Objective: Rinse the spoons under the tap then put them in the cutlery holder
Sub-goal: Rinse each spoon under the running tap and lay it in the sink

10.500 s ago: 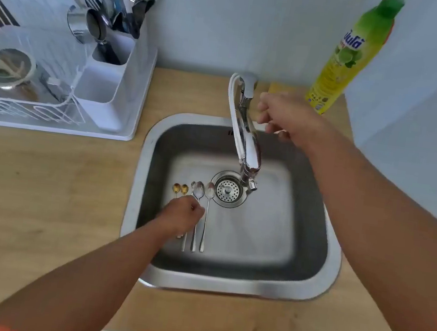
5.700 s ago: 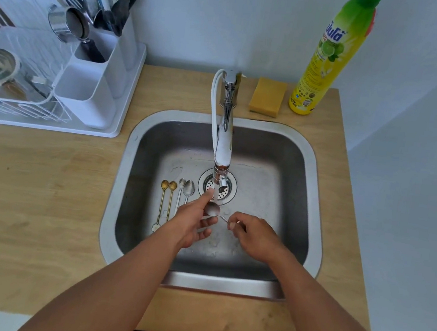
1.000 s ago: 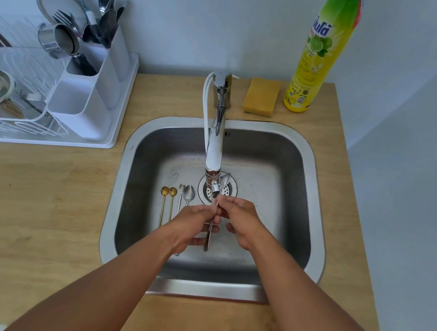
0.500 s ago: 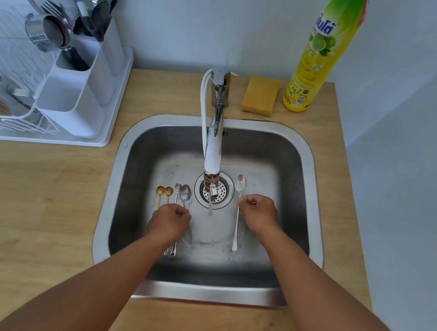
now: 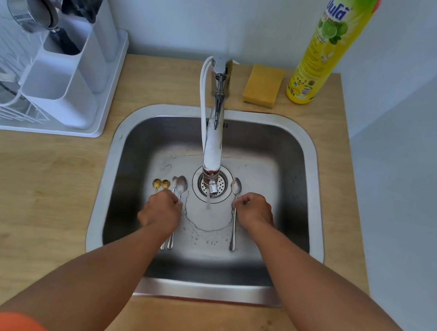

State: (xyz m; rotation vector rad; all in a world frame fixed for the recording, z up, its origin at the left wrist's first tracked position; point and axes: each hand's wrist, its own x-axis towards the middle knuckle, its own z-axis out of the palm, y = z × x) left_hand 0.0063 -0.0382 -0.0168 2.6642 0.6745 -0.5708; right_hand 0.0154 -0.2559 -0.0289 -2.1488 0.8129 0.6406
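Since half a second ago both hands have barely shifted and the rinsed spoon (image 5: 234, 212) lies where it was, on the sink (image 5: 316, 234) floor at 3 o'clock from the drain. Right hand (image 5: 254, 211) sits against its handle with fingers curled; whether they grip it, I cannot tell. Left hand (image 5: 160, 210) covers the row of spoons at 9 o'clock from the drain, fingers curled over a silver spoon (image 5: 181, 185), beside two gold spoons (image 5: 161, 184). Water runs from the tap (image 5: 214, 137). At 10 o'clock on the counter stands the cutlery holder (image 5: 64, 84).
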